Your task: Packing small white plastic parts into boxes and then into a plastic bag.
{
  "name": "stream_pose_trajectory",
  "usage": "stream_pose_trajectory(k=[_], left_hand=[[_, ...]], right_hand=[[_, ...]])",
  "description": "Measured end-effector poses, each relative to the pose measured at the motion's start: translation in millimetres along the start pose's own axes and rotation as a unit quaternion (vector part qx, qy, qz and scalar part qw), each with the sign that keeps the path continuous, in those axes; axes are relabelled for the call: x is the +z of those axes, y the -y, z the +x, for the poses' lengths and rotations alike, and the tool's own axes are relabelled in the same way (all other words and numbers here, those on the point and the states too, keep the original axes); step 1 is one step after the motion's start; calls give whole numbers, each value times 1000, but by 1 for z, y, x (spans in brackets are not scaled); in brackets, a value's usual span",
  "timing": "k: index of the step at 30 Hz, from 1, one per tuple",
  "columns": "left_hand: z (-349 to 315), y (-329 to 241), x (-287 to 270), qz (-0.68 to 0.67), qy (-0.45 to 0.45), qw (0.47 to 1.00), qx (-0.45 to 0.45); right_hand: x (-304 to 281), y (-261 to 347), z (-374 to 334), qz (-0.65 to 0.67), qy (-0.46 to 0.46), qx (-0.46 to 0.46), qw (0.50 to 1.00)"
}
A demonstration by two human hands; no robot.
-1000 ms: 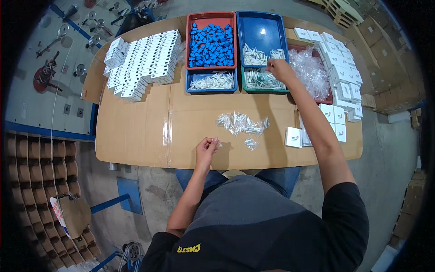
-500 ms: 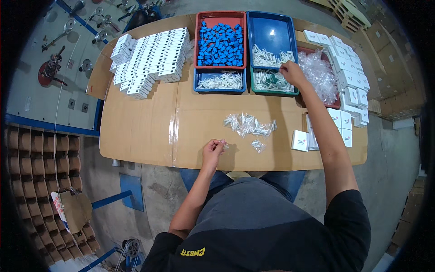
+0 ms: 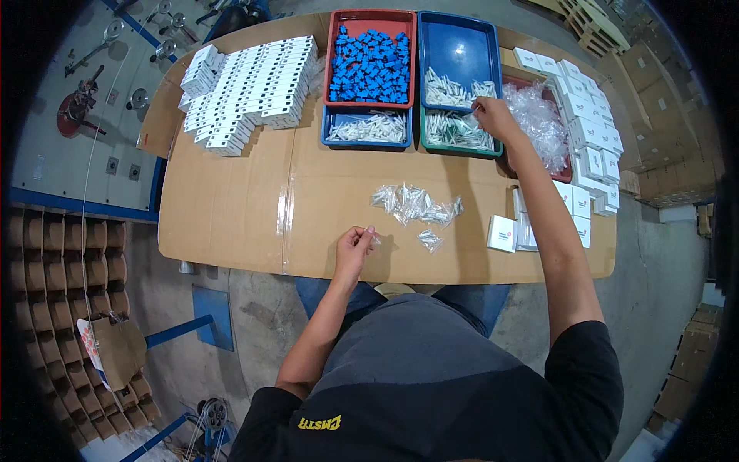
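My left hand (image 3: 352, 252), close to the table's near edge, pinches a small clear plastic bag (image 3: 376, 240). Stretched forward, my right hand (image 3: 494, 118) is at the near right corner of the large blue tray (image 3: 459, 58), with its fingers closed over the small white plug-like pieces (image 3: 446, 88). Whatever those fingertips hold is too small to make out. Just below that hand is a green tray (image 3: 462, 151) of similar white pieces. Between my hands lie a heap of filled clear bags (image 3: 414, 203) and a single filled bag (image 3: 429, 241).
A red tray (image 3: 332, 61) of blue blocks and a smaller blue tray (image 3: 366, 145) of white pieces stand left of centre. Clear plastic bags (image 3: 535, 115) fill a container at the right. White boxes (image 3: 258, 81) are stacked far left, more white boxes (image 3: 591, 132) along the right.
The whole view has shifted slightly. My left hand keeps the small bag in nearly the same place, and my right hand stays at the blue tray's corner with little movement.
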State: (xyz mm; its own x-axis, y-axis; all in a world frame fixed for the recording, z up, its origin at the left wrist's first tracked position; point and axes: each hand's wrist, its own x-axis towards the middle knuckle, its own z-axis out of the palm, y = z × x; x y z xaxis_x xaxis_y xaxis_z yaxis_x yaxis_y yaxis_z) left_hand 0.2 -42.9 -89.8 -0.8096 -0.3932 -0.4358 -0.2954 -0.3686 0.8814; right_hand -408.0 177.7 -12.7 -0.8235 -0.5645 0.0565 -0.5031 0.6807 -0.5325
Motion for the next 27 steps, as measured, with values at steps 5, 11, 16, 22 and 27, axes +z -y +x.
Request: stream_pose_trajectory(k=[5,11,16,22,27], left_hand=[[-3,-1,-1,10,-7,1000,-2],[-3,1,-1,-13,-30,999,2],[-6,-7,-1,-19,-16,1000,-3],[-4,-23,12,-3,-17,1000,10],[-2,-25,24,1,-16,998,55]], right_hand=[[3,-6,-4,-30,-34,-72,996],[-1,-8,-9,33,-14,13,999],[-21,-53,-14,83,-75,175,978],[-46,-129,-48,-229,-341,141,901],[29,54,-143,350,-38,65,934]])
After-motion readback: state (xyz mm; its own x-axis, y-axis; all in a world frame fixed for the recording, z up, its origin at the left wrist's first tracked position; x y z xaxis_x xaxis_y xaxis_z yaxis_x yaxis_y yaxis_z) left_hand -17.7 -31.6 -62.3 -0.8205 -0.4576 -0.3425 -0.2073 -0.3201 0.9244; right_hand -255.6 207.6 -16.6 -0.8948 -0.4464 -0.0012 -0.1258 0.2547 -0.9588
